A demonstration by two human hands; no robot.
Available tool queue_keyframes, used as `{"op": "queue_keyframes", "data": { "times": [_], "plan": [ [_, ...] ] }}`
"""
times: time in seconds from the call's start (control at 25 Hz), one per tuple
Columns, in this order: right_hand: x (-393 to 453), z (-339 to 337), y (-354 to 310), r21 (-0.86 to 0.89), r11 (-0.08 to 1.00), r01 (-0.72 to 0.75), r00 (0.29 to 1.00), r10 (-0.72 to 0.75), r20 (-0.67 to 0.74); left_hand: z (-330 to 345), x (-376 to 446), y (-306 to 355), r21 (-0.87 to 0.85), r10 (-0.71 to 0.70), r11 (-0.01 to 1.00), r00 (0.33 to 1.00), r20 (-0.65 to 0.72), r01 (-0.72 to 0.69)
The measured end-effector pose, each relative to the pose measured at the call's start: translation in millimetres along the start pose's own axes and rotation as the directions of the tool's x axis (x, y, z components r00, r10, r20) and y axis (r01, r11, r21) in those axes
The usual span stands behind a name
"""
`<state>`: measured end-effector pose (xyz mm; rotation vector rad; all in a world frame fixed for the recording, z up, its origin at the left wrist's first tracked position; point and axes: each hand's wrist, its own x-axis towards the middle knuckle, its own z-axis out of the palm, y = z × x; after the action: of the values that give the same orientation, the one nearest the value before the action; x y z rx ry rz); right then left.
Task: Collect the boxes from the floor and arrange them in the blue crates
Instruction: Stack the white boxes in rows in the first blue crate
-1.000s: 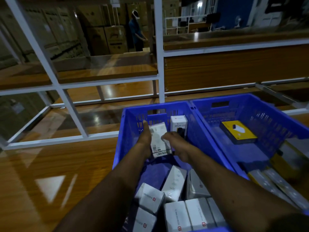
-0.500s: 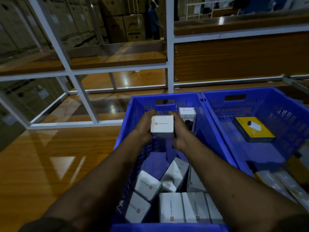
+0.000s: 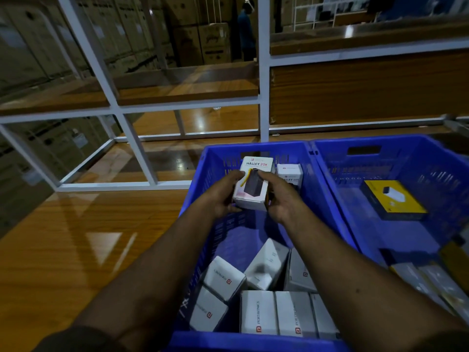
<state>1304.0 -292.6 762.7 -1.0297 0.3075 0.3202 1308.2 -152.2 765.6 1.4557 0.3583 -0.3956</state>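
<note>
Two blue crates stand side by side on the wooden floor. Over the far end of the left crate [image 3: 256, 147] I hold a white box marked HALLEY 20K [image 3: 253, 184], its printed face toward me. My left hand [image 3: 223, 196] grips its left side and my right hand [image 3: 281, 196] grips its right side. A matching white box [image 3: 290, 174] stands upright against the crate's far wall, just right of the held one. Several white boxes [image 3: 256, 295] lie jumbled at the near end of this crate.
The right crate [image 3: 380, 146] holds a yellow and black box [image 3: 393, 199] and some dim boxes at its near right corner. A white metal frame with glass panels [image 3: 137, 148] rises behind the crates. A person [image 3: 246, 34] stands far off among stacked cartons.
The box has been turned in my hands from its barcode side, past its top face, to its printed front. My view has tilted down.
</note>
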Motion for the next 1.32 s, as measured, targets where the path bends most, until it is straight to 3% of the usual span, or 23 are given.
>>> {"op": "queue_keyframes", "data": {
  "times": [0.12, 0.32, 0.52, 0.72, 0.88, 0.96, 1.08, 1.32],
  "plan": [
    [3.5, -1.7, 1.9, 0.075, 0.995, -0.068, 0.997, 0.070, -0.025, 0.7, -6.3, 4.3, -0.102, 0.031, 0.994, 0.999, 0.032, -0.027],
    [14.1, -4.4, 7.1, 0.039, 0.995, -0.094, 0.993, 0.097, -0.071, -2.8, -8.5, 6.9, -0.119, 0.037, 0.992, 0.999, 0.022, -0.035],
    [16.2, -8.1, 6.7, -0.020, 0.992, -0.129, 0.985, 0.125, -0.115, -0.6, -10.3, 9.3, -0.027, -0.001, 1.000, 0.999, -0.041, 0.000],
    [15.8, -7.4, 9.5, -0.089, 0.952, -0.291, 0.956, 0.293, 0.008, 7.2, -13.9, 10.5, 0.080, 0.122, 0.989, 0.992, 0.009, -0.122],
    [15.8, -8.3, 8.7, 0.013, 0.976, -0.219, 0.975, 0.219, 0.035, 1.0, 0.6, 12.4, -0.095, 0.102, 0.989, 0.986, -0.135, -0.116],
    [12.0, -5.2, 9.9, -0.025, 0.984, -0.177, 0.984, 0.177, 0.035, -0.2, 4.0, 11.5, -0.187, 0.041, 0.980, 0.985, -0.170, -0.073],
    [11.1, -2.7, 10.0, -0.088, 0.986, -0.143, 0.987, 0.149, 0.060, 4.8, 4.7, 7.5, -0.080, 0.032, 0.996, 0.984, -0.177, -0.047],
    [8.3, -10.5, 12.2, -0.073, 0.989, -0.131, 0.991, 0.132, 0.018, 5.2, 1.4, 7.6, -0.064, 0.013, 0.998, 0.989, -0.150, -0.023]
  ]
}}
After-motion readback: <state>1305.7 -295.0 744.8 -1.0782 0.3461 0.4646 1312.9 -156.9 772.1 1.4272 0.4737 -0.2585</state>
